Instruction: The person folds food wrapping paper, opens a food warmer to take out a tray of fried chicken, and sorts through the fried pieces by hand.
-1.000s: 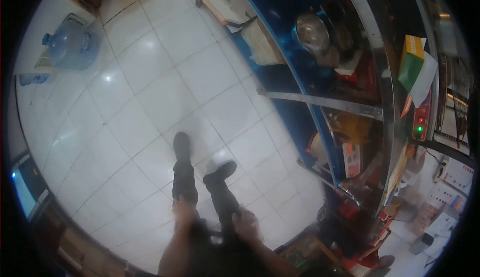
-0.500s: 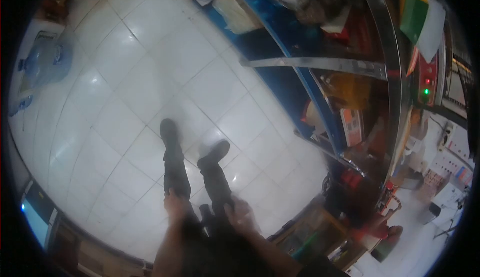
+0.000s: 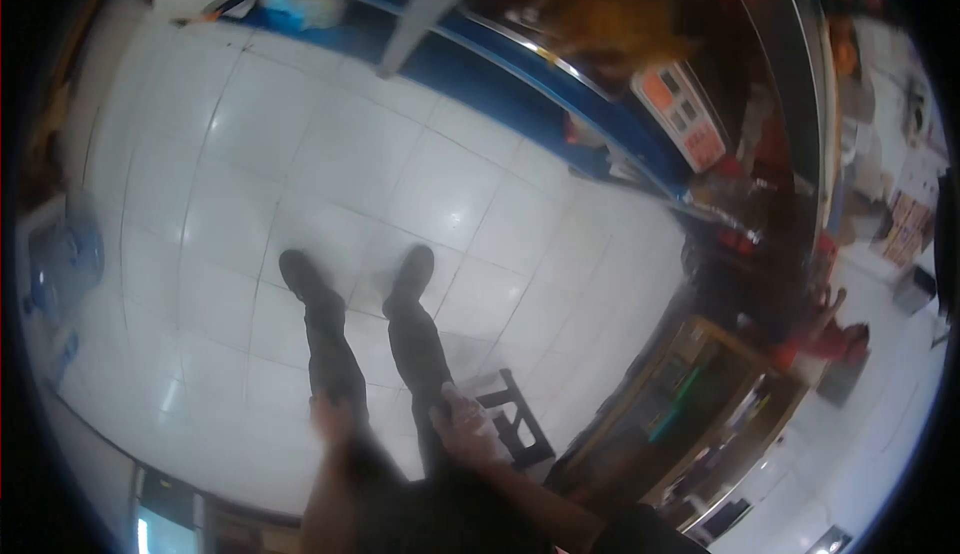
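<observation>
My left hand point(image 3: 332, 420) rests by my left leg point(image 3: 336, 354), blurred, so its finger pose is unclear. Over the right leg point(image 3: 414, 349) is my right hand point(image 3: 462, 426), its fingers curled around something pale, whitish and crumpled point(image 3: 492, 438), perhaps thin plastic or tissue; the kind does not show clearly. Just beyond that hand a dark plastic frame with cut-outs point(image 3: 522, 416), like a stool top, stands on the floor. Both legs are in dark trousers, with dark shoes on the tiles.
White floor tiles point(image 3: 350, 164) spread ahead. A blue-edged shelf unit point(image 3: 520, 84) runs along the top and right, holding an orange-and-white box point(image 3: 678, 114). Blue water jugs point(image 3: 70, 264) stand at left. A wooden glass-fronted cabinet point(image 3: 690, 394) is at lower right.
My view has turned, swinging the shelves upward and left and bringing the cabinet further in. The dark stool-like frame beside my right hand now shows. Both hands stay near my legs.
</observation>
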`<state>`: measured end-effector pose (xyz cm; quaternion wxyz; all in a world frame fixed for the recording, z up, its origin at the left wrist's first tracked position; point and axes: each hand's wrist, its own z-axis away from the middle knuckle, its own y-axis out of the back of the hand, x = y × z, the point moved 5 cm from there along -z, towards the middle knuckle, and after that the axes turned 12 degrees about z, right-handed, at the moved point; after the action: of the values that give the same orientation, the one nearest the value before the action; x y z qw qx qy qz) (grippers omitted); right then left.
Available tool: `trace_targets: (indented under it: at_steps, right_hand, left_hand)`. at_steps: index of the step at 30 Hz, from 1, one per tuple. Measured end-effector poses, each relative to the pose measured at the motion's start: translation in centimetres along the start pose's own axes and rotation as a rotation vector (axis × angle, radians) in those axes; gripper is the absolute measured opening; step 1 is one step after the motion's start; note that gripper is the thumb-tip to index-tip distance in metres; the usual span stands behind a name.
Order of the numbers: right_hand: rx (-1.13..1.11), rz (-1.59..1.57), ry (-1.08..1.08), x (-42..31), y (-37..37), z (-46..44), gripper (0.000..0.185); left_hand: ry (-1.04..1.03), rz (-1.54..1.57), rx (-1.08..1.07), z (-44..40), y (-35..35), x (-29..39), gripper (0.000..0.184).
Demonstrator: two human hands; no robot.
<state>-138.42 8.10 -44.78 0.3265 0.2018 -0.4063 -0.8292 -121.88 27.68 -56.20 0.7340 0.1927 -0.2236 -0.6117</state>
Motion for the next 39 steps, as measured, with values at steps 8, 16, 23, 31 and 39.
trace_targets:
  at_steps: [8, 16, 23, 31, 39]
  right_hand:
    - [-0.003, -0.657, -0.447, 3.1, -2.0, 3.4, 0.043]
    - [0.179, -0.946, -0.708, 3.9, -7.0, 6.3, 0.052]
    - [0.208, -1.219, -1.092, 5.3, -7.2, 8.7, 0.047]
    - [0.309, -1.346, -1.226, 6.5, -9.9, 9.4, 0.051]
    - [0.324, -1.449, -1.308, 8.4, -11.1, 11.2, 0.055]
  left_hand:
    - [-0.053, -0.387, -0.124, -0.6, -0.5, 1.7, 0.051]
    - [-0.339, -0.588, -0.145, -1.5, -2.1, 8.2, 0.052]
    - [-0.567, -0.686, -0.178, 2.6, -5.7, 15.0, 0.044]
    - [-0.740, -1.043, -0.255, 1.7, -9.4, 13.2, 0.032]
    - [-0.835, -0.994, -0.349, 4.8, -11.2, 16.1, 0.026]
